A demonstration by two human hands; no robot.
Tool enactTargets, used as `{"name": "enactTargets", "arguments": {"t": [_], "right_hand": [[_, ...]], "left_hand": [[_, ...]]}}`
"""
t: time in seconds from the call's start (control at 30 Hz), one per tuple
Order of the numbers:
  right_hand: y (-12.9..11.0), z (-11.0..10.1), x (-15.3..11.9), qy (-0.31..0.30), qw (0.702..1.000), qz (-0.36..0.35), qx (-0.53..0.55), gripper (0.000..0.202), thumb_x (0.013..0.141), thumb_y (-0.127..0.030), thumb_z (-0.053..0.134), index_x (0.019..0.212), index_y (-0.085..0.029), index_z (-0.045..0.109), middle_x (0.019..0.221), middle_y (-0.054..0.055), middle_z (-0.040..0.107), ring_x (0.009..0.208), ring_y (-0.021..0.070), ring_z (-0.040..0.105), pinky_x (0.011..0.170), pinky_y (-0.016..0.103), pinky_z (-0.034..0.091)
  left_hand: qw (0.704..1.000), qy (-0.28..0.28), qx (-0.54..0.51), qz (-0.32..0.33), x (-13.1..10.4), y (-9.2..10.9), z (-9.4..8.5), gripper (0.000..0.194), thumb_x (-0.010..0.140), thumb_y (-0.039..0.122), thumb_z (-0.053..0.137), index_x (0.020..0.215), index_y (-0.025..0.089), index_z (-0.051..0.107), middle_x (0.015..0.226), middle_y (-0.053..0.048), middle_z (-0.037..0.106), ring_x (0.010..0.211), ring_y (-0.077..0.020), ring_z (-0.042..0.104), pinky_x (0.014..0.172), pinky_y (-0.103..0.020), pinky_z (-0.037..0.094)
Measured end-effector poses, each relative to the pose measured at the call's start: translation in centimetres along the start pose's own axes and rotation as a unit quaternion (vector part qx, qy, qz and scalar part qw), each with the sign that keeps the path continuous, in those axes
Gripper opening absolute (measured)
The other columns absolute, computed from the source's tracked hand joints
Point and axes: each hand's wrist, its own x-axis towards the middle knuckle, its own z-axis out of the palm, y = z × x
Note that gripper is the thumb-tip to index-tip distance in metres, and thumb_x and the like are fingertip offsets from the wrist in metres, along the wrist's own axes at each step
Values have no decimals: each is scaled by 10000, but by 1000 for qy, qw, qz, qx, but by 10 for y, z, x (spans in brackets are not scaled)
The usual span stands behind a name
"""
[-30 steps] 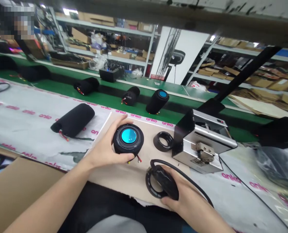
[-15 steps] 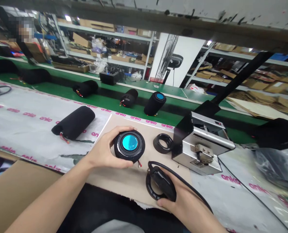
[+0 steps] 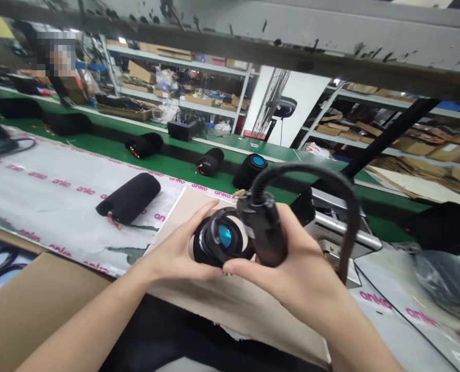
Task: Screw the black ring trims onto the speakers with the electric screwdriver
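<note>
Left hand (image 3: 175, 253) curls around a black speaker (image 3: 226, 236), blue end up, over the cardboard (image 3: 230, 299); right hand (image 3: 303, 263) grips a corded tool (image 3: 266, 232) and seemingly a ring (image 3: 213, 232) across that end. Contact is unclear; this piece looks midway, the ring probably unseated. Beyond, a lying speaker (image 3: 131, 197) rests unhandled on the counter (image 3: 59, 165); farther, more speakers (image 3: 144, 144) line the green belt (image 3: 175, 168).

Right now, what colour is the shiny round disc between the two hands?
The disc is bright blue; the head view shows it.
</note>
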Motion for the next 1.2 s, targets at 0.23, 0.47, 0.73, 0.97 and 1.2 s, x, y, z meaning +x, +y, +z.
{"name": "enactTargets", "arguments": {"t": [0.23,0.47,0.73,0.97,1.2], "right_hand": [[5,2,13,-64,997,42,-19,938,603,-404,1041,1429,-390,597,1277,-4,724,1196,308,694,1023,427,606],[20,0,15,-105,989,18,102,877,654,-338,1028,1423,-329,607,1362,11,711,1258,280,684,1077,379,588],[27,3,11,-111,990,27,84,819,712,-325,1004,1417,-327,586,1276,16,737,1181,282,717,1054,417,611],[14,-16,21,-81,982,-86,147,706,757,-274,983,1368,-249,629,1327,55,725,1178,264,730,964,342,658],[23,-17,29,-203,975,-42,74,763,844,-297,920,1510,-338,550,1252,25,734,988,213,753,831,303,647]], "left_hand": [[995,54,-84,-16,-4,-3,21,1323,605,400,1022,1695,289,281,1686,-163,476,1551,-452,465,1263,-571,445],[993,36,-110,-20,-2,0,18,1184,608,350,1019,1623,262,415,1555,-165,626,1443,-430,600,1214,-553,507],[993,39,-115,-8,-2,0,18,1160,621,320,1026,1613,279,427,1621,-150,572,1499,-414,549,1252,-542,469],[991,22,-133,2,4,4,17,1099,648,313,999,1603,258,457,1580,-159,601,1466,-440,571,1214,-586,493],[993,30,-117,-3,-2,-5,16,1151,619,321,1020,1610,277,435,1656,-147,524,1520,-442,509,1257,-564,451]]}}
